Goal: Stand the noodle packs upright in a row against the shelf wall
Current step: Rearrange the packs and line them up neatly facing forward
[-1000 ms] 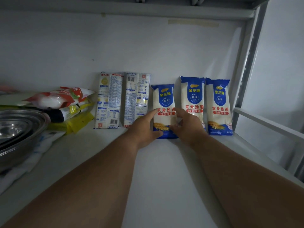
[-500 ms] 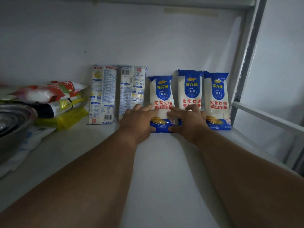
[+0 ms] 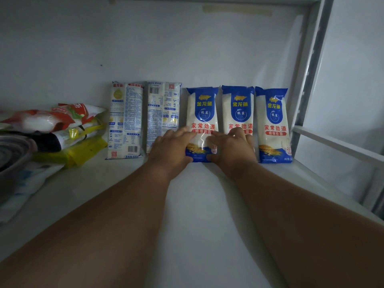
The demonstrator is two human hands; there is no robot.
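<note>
A dim white shelf (image 3: 197, 204) carries a metal bowl (image 3: 12, 154) and a heap of food bags (image 3: 62, 129) at its left edge, and five noodle packs stand in a row against the back wall (image 3: 166, 48). The left hand (image 3: 172, 148) and right hand (image 3: 232, 148), fingers spread, press flat on the third noodle pack (image 3: 202, 113), flanking its lower half, beside a metal post (image 3: 307, 69).

- A dim white shelf (image 3: 197, 215) under low light.
- A plain white back wall (image 3: 166, 48), with a strip of tape (image 3: 236, 9) near the top.
- A grey metal upright (image 3: 307, 65) with a crossbar (image 3: 336, 142) at right.
</note>
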